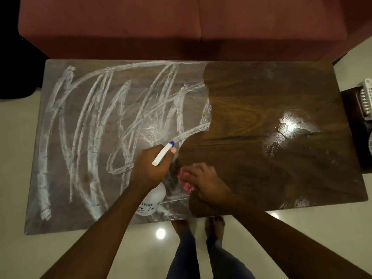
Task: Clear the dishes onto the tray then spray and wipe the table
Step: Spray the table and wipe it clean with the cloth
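Observation:
A low wooden table (261,93) fills the view. Its left half is hazy with white smeared streaks (96,121); its right half is dark, wet and shiny. My left hand (151,168) grips a white spray bottle (153,200) by its neck, the blue-tipped nozzle (171,144) aimed toward the table's middle. Just to its right my right hand (207,184) presses a pink-and-white cloth (186,181) flat on the tabletop near the front edge. No dishes or tray top are on the table.
A reddish sofa (181,27) runs along the table's far side. A white slotted plastic basket (367,97) sits on a dark stand at the right edge. My bare feet (201,226) stand on glossy pale floor tiles (16,178) in front.

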